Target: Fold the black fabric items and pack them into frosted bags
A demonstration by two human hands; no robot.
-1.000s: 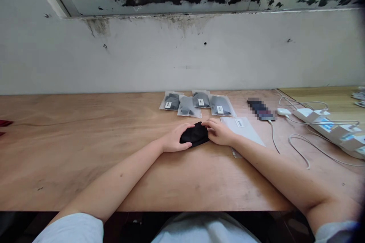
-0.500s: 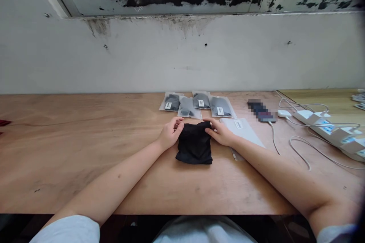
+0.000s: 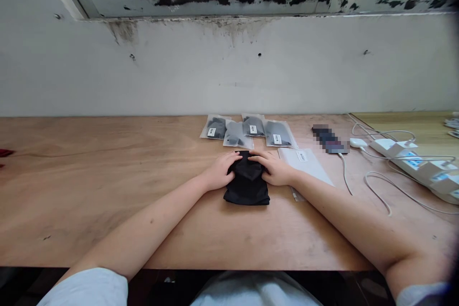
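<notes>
A folded black cloth (image 3: 247,189) lies on the wooden table in front of me, roughly square, its lower edge slightly wavy. At its upper left, my left hand (image 3: 220,171) has the fingers over the top edge and the thumb against the side. My right hand (image 3: 274,168) grips the upper right part in the same way, fingertips on top and thumb lower down. The fabric bunches a little between the two thumbs. What the fingertips pinch underneath is hidden.
Several frosted bags (image 3: 278,135) with dark contents and white labels lie behind the cloth. An apparently flat frosted bag (image 3: 308,165) is partly under my right forearm. Farther right are a pixelated phone-like device (image 3: 328,139), white cables and a power strip (image 3: 412,162).
Both hands have moved inward over the cloth's upper corners, closer together. The cloth's top part now looks narrower and more bunched, and its lower edge has shifted slightly right.
</notes>
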